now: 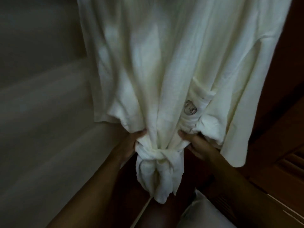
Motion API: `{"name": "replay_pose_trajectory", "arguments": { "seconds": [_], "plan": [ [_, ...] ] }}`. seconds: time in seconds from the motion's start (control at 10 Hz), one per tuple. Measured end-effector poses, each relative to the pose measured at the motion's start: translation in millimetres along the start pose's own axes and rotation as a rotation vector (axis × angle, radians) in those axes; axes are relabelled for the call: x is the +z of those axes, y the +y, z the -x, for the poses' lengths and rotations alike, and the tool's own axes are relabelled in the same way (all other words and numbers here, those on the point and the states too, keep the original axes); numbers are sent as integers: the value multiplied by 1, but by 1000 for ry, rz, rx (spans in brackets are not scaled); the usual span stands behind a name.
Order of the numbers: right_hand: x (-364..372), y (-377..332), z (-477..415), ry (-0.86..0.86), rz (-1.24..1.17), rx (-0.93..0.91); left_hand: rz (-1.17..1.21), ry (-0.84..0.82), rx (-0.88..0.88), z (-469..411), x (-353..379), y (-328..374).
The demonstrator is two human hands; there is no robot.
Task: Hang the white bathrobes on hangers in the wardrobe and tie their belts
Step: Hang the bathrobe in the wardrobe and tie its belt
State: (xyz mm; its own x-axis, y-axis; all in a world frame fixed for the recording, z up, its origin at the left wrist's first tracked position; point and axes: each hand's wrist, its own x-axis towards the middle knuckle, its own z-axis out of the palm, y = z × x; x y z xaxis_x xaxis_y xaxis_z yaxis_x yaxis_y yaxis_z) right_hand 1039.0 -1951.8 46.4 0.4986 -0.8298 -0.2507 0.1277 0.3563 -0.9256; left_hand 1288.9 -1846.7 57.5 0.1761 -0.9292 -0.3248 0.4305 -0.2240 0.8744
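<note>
White bathrobe (172, 63), hanging and filling the upper and central part of the frame; its top runs out of view, so the hanger cannot be seen. The cloth is gathered at the waist, lower centre of the frame, by the belt (158, 153), which is wrapped around the folds and crossed into a knot, with the bunched ends hanging just below it. A chest pocket bearing a small grey emblem (190, 107) lies right of centre, creased by the gathering. One sleeve cuff (209, 129) is bunched just right of the waist.

Left hand (131, 143), entering from the lower left, is closed around the left side of the belt, thumb on the gathered cloth above it. Right hand (195, 143), entering from the lower right, presses against the right side of the gathered cloth with its thumb forward; whether its fingers grip the belt cannot be told, as they lie behind the fabric.

Dark wooden wardrobe panel (279, 112) occupies the right edge; a pale wall (41, 96) fills the left. The frame is dim and slightly blurred.
</note>
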Motion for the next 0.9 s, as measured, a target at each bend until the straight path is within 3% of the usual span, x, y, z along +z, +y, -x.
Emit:
{"name": "replay_pose_trajectory", "arguments": {
  "seconds": [0.1,0.2,0.3,0.4,0.6,0.7,0.8,0.9],
  "plan": [
    [12,7,4,-62,84,47,-65,-68,-80,-3,10,0],
    [12,15,3,46,66,149,-21,7,-35,-7,6,2],
    [7,13,7,72,-112,159,54,131,-62,0,4,8],
    [12,4,13,74,-35,106,-45,137,-78,8,3,7],
    [9,-12,26,187,529,2,-332,114,136,30,5,26],
    [8,-17,40,142,894,49,-581,322,194,38,-3,38],
    [19,-32,55,1,1076,116,-651,502,274,48,0,55],
    [56,-77,75,-5,1167,9,-774,546,474,57,20,93]
  ]
}}
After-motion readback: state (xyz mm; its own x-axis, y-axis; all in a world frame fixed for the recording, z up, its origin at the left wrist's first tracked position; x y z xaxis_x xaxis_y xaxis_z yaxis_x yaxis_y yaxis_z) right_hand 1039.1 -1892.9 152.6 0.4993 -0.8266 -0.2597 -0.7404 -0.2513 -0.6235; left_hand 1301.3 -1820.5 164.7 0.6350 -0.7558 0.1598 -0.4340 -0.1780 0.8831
